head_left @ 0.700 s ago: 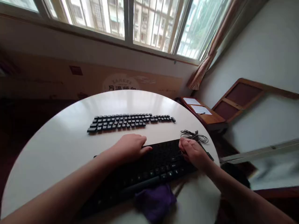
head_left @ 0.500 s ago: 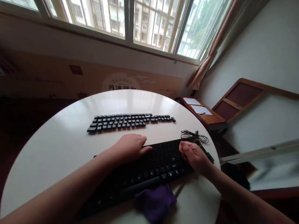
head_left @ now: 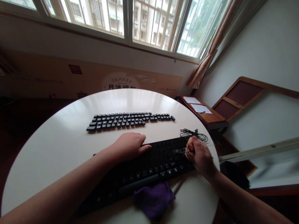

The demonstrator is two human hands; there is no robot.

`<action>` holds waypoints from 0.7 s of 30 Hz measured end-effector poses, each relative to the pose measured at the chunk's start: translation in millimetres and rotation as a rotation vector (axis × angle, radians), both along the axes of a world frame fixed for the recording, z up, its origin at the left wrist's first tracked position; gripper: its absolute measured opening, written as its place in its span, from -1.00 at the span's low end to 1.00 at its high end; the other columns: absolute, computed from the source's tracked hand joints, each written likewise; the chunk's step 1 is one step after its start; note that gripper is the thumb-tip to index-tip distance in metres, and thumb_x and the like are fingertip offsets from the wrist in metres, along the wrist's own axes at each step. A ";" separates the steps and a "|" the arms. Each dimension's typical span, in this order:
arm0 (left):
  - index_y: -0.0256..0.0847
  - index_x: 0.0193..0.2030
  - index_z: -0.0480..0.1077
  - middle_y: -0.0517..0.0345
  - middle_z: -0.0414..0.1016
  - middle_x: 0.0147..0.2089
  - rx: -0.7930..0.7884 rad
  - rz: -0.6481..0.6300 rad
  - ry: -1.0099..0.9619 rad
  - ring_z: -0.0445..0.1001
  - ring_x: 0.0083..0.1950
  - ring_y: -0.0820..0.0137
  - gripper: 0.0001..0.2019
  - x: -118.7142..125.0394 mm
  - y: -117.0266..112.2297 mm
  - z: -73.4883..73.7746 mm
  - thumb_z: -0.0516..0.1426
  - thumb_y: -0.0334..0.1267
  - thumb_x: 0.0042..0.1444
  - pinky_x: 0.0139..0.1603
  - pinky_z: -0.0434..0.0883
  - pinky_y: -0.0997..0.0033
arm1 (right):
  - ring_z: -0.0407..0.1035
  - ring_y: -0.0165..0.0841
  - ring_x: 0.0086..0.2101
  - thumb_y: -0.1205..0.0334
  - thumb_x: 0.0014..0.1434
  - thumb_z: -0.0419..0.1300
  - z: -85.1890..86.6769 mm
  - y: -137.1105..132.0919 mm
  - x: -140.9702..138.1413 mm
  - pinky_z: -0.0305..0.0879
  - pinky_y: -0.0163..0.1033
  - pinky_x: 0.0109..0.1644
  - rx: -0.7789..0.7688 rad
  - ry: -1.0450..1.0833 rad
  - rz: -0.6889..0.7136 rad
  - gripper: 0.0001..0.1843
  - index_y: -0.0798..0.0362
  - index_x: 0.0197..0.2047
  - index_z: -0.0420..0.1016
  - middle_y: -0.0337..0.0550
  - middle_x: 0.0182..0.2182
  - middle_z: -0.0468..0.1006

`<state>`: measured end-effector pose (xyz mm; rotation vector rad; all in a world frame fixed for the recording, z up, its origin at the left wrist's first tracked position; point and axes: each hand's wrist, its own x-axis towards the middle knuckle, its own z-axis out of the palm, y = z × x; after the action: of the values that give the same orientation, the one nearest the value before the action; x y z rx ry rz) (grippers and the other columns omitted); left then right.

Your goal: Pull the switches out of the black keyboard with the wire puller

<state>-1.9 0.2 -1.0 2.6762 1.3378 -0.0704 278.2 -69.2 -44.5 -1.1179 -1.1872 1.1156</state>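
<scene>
A black keyboard [head_left: 140, 183] lies slanted on the white round table, its upper rows bare of keycaps and its lower rows still capped. My left hand [head_left: 130, 145] holds the keyboard's far edge, thumb lying over the top and fingers bent behind it. In a fist, my right hand [head_left: 198, 154] grips a wire keycap puller [head_left: 183, 151] above the keyboard's right part. At the puller's wire tip is a black keycap [head_left: 177, 152], seemingly caught in the loops. Removed keycaps [head_left: 121, 120] stand in rows beyond the keyboard.
A purple cloth [head_left: 154, 199] lies against the keyboard's near edge. The coiled black cable [head_left: 193, 134] rests at the right behind the keyboard. Past the table [head_left: 46, 149] stands a wooden desk [head_left: 212, 117] with papers [head_left: 200, 109] and a pen.
My right hand has lifted and turned slightly rightward, bringing the wire puller and a keycap at its tip into view. My left hand stays on the keyboard.
</scene>
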 end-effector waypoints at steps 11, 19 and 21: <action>-0.19 -0.18 0.36 0.07 0.50 -0.19 0.210 -0.184 -0.133 0.48 -0.27 0.24 -0.65 9.2 -31.6 30.6 0.11 0.10 0.26 -0.36 0.30 0.32 | 0.10 -0.53 -0.57 0.01 0.42 0.02 55.3 -6.5 -33.8 0.03 -0.38 -0.49 0.319 -0.534 0.257 -0.53 0.09 -0.47 0.28 -0.31 -0.62 0.23; -0.22 -0.21 0.36 0.08 0.49 -0.25 0.332 -0.232 -0.131 0.48 -0.29 0.26 -0.79 9.9 -27.4 21.5 0.02 -0.16 0.38 -0.39 0.30 0.33 | 0.09 -0.53 -0.61 0.07 0.44 0.00 60.0 2.8 -48.5 0.04 -0.35 -0.49 0.431 -0.623 0.177 -0.51 0.09 -0.52 0.22 -0.33 -0.65 0.20; -0.23 -0.21 0.36 0.08 0.49 -0.26 0.329 -0.188 -0.146 0.48 -0.30 0.26 -0.77 8.4 -24.4 19.4 0.02 -0.15 0.39 -0.39 0.30 0.33 | 0.08 -0.50 -0.60 0.09 0.47 -0.09 62.7 9.0 -39.3 0.03 -0.33 -0.48 0.538 -0.692 0.066 -0.48 0.08 -0.54 0.20 -0.30 -0.65 0.19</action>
<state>6.5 -24.2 18.4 3.0000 1.1367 0.3472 239.0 -60.2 18.2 -1.0588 -1.9297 0.3858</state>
